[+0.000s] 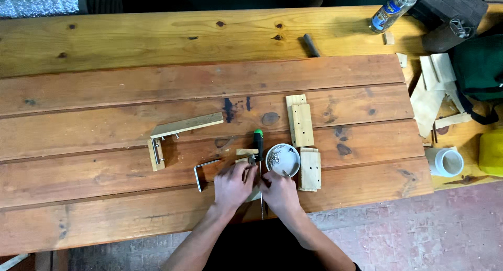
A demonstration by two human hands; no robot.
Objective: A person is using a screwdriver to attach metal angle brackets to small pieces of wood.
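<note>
Your left hand (232, 186) and right hand (279, 192) close narrowly on a small wood block (255, 193) | green-handled screwdriver (259, 145) just above | white screw bowl (283, 160) beside your right hand, on workbench (105, 145)

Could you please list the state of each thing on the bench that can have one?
Left hand: pressed on a small wood piece.
Right hand: resting beside the left, grip unclear.
Screwdriver: lying flat.
White bowl: upright, holding screws.
Plastic bottle: lying on its side.
White cup: tipped over, open.
</note>
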